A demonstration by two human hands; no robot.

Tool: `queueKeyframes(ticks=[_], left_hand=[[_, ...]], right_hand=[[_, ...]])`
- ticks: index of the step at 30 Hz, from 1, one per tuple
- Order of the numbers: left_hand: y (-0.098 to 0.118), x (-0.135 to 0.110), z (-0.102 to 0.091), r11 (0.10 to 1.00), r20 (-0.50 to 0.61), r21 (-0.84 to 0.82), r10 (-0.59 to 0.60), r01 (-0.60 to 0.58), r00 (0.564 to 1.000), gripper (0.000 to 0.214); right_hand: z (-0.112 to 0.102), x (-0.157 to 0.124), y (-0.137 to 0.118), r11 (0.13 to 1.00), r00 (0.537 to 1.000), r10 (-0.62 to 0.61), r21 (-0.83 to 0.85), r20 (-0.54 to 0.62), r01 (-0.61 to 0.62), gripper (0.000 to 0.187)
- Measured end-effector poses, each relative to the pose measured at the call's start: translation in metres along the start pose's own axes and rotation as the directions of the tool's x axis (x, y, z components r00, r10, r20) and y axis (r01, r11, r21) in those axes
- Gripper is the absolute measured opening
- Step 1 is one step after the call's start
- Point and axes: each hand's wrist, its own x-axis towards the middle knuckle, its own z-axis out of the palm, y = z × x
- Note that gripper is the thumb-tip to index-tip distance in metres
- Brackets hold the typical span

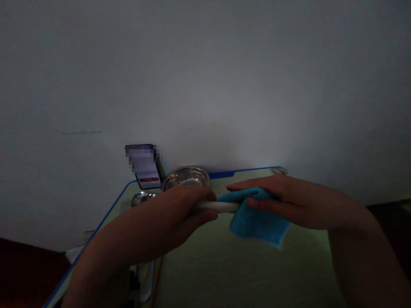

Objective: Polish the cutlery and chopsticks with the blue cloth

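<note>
Between left hand (184, 208) and right hand (284, 197), pale rod (221, 207) bridged gap above green tabletop (240, 273). Left gripped rod; right pinched blue cloth (260, 226) against its other end. Wiping appeared step in hand; next move seemed to call for firm left hold, cloth worked along rod. Metal bowl (192, 173) stood beyond left hand.

Phone (148, 171), screen lit, stands tilted far left; shiny metal bowl (188, 174) just right of it. Blue-edged green table (205, 265); grey wall (205, 77) beyond.
</note>
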Motion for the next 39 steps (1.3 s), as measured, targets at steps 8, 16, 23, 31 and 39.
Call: queueKeyframes(ticks=[8,16,23,31,39], left_hand=[[-0.004,0.001,0.001,0.998,0.094,-0.026,-0.047,0.050,0.994,0.027],[-0.001,0.003,-0.001,0.999,0.051,-0.019,-0.024,0.025,0.998,0.027],[-0.008,0.007,0.003,1.000,0.015,-0.028,0.001,-0.001,1.000,0.022],[0.000,0.013,0.006,0.998,0.001,-0.038,0.041,-0.041,0.999,0.016],[0.005,0.023,-0.001,0.993,-0.108,-0.082,0.072,-0.081,0.992,0.024]], right_hand=[[0.003,-0.007,0.010,0.990,0.990,0.137,-0.041,0.036,-0.136,0.034],[-0.002,-0.010,0.002,0.973,0.976,0.212,-0.107,0.054,-0.205,0.037],[-0.002,-0.002,-0.011,0.993,0.983,0.115,-0.053,0.147,-0.108,0.033],[0.007,0.002,-0.004,0.985,0.985,0.149,-0.101,0.088,-0.140,0.039],[0.016,0.022,0.011,0.998,0.999,-0.045,0.032,-0.009,0.045,0.028]])
